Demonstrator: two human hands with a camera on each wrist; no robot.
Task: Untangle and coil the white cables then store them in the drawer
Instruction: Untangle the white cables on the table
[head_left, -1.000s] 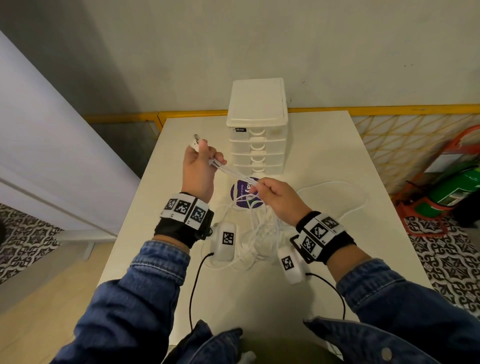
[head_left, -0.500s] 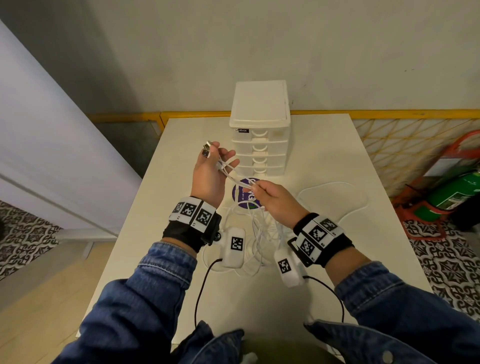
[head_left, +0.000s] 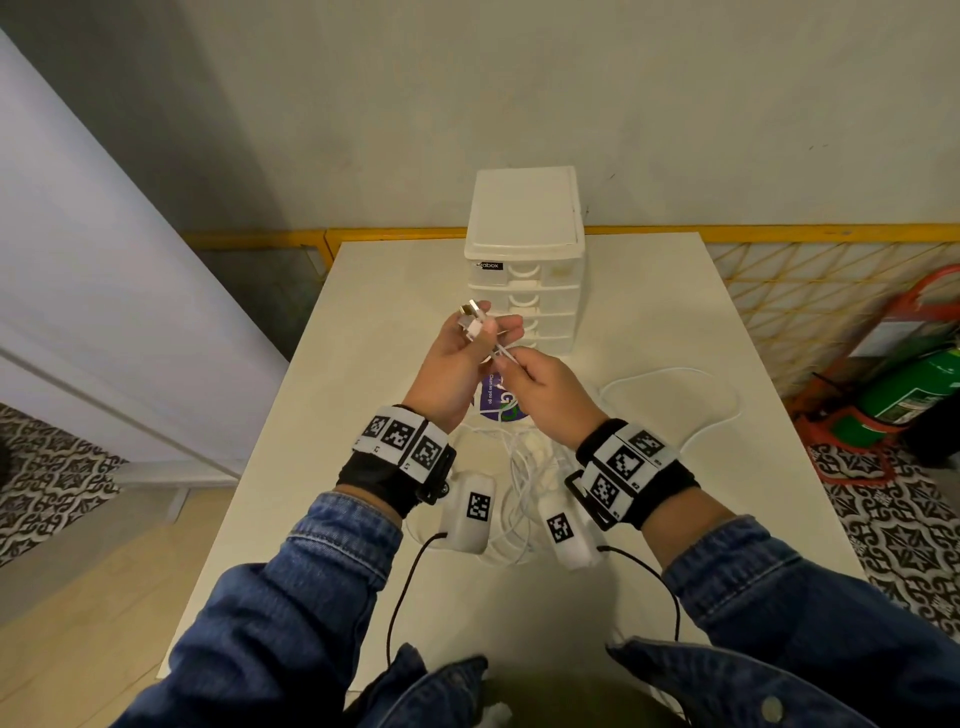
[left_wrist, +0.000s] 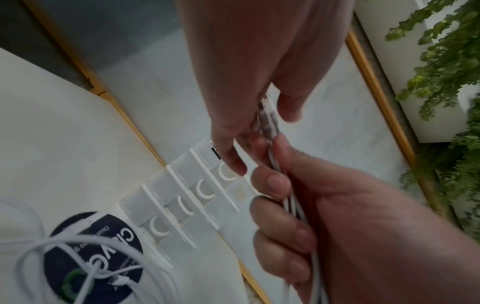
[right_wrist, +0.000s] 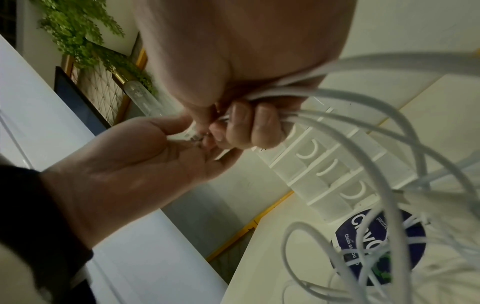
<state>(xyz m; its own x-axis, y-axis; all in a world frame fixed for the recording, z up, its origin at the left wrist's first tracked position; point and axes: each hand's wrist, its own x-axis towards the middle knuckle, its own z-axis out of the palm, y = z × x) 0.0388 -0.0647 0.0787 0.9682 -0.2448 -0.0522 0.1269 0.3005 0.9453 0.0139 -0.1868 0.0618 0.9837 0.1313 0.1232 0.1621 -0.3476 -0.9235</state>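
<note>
My left hand (head_left: 467, 348) is raised in front of the white drawer unit (head_left: 524, 249) and pinches the plug ends of the white cables (head_left: 474, 321). Close beside it, my right hand (head_left: 524, 379) grips the same cable strands (left_wrist: 291, 203) just below the plugs. From the right fist the cables hang in loose loops (right_wrist: 376, 144) to a tangled pile (head_left: 519, 483) on the white table (head_left: 374, 322) between my wrists. One long loop (head_left: 691, 379) lies spread on the table to the right. All drawers of the unit appear closed.
A round dark blue sticker (head_left: 493, 402) lies on the table under the cables, in front of the drawer unit. Off the table's right side stand a green cylinder (head_left: 909, 395) and a yellow lattice fence (head_left: 779, 280). A white panel (head_left: 78, 260) runs along the left.
My right hand has slid up the cables toward the left hand, so the two hands now nearly meet. The left hand has turned the plug ends slightly toward me.
</note>
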